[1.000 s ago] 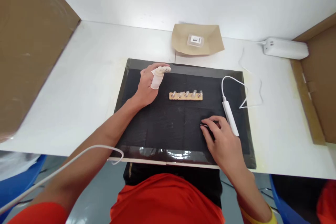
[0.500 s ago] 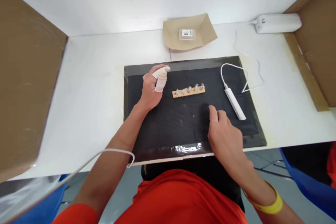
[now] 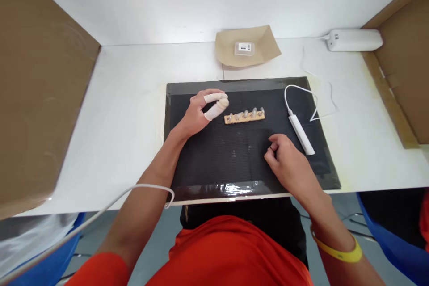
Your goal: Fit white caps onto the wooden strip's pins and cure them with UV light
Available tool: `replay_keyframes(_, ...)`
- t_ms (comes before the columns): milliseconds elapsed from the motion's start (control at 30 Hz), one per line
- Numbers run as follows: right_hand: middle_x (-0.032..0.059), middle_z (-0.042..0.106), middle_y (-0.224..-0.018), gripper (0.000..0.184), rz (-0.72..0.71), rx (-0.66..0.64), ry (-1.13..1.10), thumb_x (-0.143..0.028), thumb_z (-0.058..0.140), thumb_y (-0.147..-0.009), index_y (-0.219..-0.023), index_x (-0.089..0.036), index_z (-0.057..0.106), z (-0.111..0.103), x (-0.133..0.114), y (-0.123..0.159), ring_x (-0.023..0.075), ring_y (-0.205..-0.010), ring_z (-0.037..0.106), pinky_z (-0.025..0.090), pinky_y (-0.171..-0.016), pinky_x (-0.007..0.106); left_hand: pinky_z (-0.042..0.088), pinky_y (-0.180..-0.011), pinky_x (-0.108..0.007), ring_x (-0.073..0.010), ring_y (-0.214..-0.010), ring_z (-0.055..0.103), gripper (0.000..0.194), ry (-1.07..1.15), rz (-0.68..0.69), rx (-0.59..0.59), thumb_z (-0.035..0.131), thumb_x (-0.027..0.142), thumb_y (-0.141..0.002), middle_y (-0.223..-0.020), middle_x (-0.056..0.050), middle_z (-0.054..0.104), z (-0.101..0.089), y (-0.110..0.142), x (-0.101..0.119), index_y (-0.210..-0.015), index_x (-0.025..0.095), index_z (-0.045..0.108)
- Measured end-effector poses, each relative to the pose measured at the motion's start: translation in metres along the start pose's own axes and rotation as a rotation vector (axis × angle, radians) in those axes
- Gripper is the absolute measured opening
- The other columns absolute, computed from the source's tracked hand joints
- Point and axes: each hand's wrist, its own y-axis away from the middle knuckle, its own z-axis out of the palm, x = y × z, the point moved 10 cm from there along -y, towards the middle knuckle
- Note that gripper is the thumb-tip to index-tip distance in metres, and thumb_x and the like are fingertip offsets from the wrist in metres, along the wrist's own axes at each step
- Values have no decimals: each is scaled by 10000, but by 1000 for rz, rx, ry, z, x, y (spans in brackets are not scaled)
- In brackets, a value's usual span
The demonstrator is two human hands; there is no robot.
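Note:
My left hand (image 3: 203, 109), with white finger cots on thumb and index finger, is left of the strip above the black mat (image 3: 214, 161). Those two fingertips pinch together; anything between them is too small to make out. A narrow wooden strip (image 3: 250, 119) lies on the mat, with several small clear, tube-like pieces and shiny bits along it. Below and right of the strip, my right hand (image 3: 290, 161) has its fingers curled in. A tiny glint shows at its fingers, too small to name.
A white stick-shaped device (image 3: 301, 135) with a white cable lies at the mat's right. Behind the mat, a brown paper tray (image 3: 261, 56) holds a clear labelled box (image 3: 244, 49). A white power strip (image 3: 355, 40) is back right. Cardboard panels (image 3: 43, 76) flank the table.
My left thumb and index finger have turned toward the strip and come together at the tips. My right fingers have curled in more. The whole view has shifted slightly.

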Motion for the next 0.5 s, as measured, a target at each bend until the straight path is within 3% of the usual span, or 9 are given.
replay_keyframes(100,68,675,-955,279,55,-16,-208,-325,511,-948,-1200,-208,542,2,12,-5,242,-784,688,550,-696,389,403,-1191,-507,-288,-1323,613,476,-146,17,-118,692,684,-921,-1368,-90,715,7,4,8,-1145,272,775)
replay_keyframes(233,30,632,-907,283,117,-88,-599,-433,559,-949,-1149,-244,492,12,20,-2,196,-695,665,569,-516,316,239,-1261,-591,-356,-1473,441,611,-341,-6,-263,892,620,-754,-1531,-80,602,20,8,10,-1250,299,736)
replay_keyframes(367,69,679,-1056,353,86,-70,-844,-476,647,-919,-1135,-252,480,12,22,4,189,-780,678,623,-522,309,214,-1261,-609,-382,-1508,384,687,-431,-37,-336,929,575,-724,-1586,-100,544,26,8,8,-1313,291,718)
replay_keyframes(500,80,733,-1040,352,84,-51,-951,-427,713,-882,-1101,-239,512,13,30,8,177,-775,687,636,-592,317,221,-1252,-623,-371,-1495,411,464,-455,-16,-356,921,463,-776,-1553,-72,590,29,7,5,-1190,307,779)
